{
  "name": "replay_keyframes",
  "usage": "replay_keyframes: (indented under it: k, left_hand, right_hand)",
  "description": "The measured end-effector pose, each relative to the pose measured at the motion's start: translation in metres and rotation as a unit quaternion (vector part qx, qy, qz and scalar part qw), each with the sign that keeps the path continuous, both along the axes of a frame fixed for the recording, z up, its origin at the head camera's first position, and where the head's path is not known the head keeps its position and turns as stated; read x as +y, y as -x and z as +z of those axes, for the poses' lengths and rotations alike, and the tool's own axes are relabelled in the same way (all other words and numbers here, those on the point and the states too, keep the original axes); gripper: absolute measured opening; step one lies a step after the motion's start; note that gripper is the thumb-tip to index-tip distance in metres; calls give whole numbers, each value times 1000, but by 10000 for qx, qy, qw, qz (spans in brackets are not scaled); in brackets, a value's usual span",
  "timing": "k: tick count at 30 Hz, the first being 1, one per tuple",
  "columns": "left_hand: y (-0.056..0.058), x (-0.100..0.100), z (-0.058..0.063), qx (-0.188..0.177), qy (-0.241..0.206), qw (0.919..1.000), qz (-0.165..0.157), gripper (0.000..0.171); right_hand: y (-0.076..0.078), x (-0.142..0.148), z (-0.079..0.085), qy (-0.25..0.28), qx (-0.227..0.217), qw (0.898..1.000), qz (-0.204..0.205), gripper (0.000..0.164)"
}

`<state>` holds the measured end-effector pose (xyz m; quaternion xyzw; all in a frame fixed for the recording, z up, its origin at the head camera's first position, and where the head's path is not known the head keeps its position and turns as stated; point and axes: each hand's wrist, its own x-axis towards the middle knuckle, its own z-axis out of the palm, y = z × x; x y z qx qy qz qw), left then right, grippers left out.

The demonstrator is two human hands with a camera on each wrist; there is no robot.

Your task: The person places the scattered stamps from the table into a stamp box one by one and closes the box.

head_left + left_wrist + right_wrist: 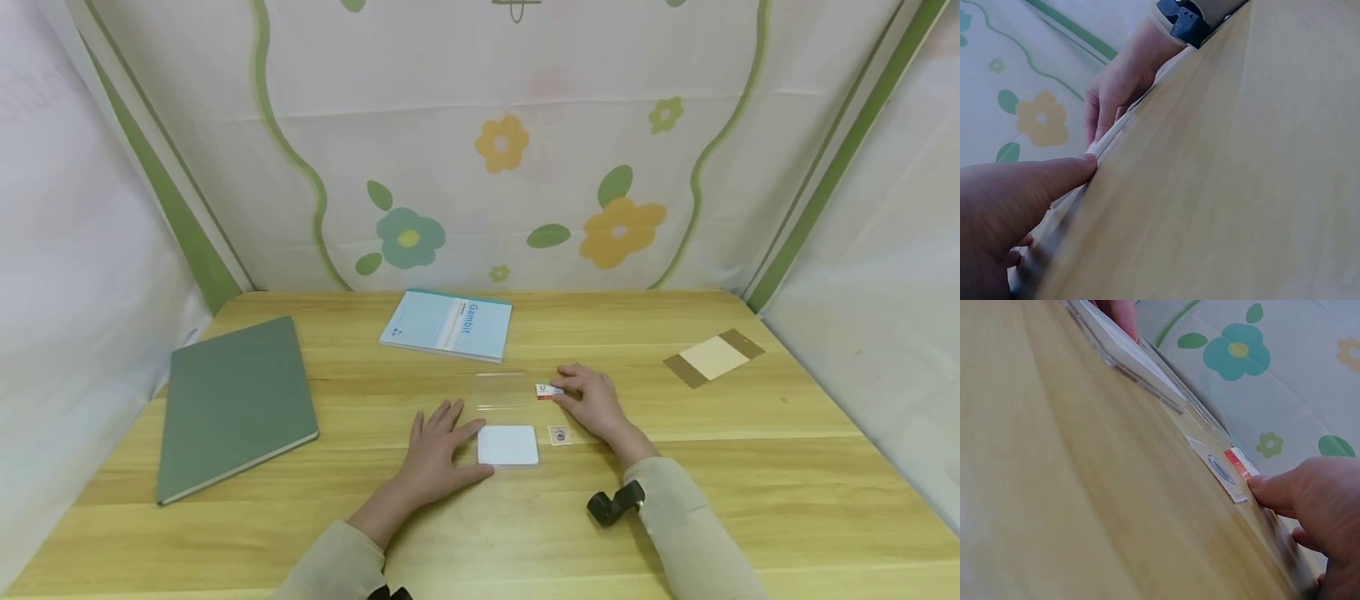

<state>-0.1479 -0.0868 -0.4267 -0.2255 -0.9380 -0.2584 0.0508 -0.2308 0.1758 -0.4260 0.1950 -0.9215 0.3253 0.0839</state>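
In the head view, a white card stack (507,445) lies in a shallow clear plastic case on the wooden table. My left hand (438,462) rests at the case's left side with fingers spread, thumb and index finger touching its left corners. The clear lid (501,391) lies flat just beyond it. My right hand (592,404) pinches a small red and white card (545,391) at its right edge, right of the lid. In the right wrist view, the thumb touches this card (1241,462). Nearer me lies a small square sticker (559,435) with a dark round picture.
A large green hardcover book (236,408) lies at the left. The light blue "Gambit" notebook (450,325) is at the back middle. A brown and cream card (714,358) lies at the back right. Floral cloth (450,100) hangs behind the table.
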Motion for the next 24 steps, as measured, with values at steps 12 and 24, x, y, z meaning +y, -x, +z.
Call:
replay_keyframes:
  k: [12, 24]
  left_hand:
    - [0, 0, -1, -23, -2, 10000, 6, 62]
    - [2, -1, -4, 26, 25, 10000, 19, 63]
  right_hand:
    - [0, -2, 0, -31, 220, 9998, 16, 19]
    - [-2, -3, 0, 111, 132, 9998, -68, 17]
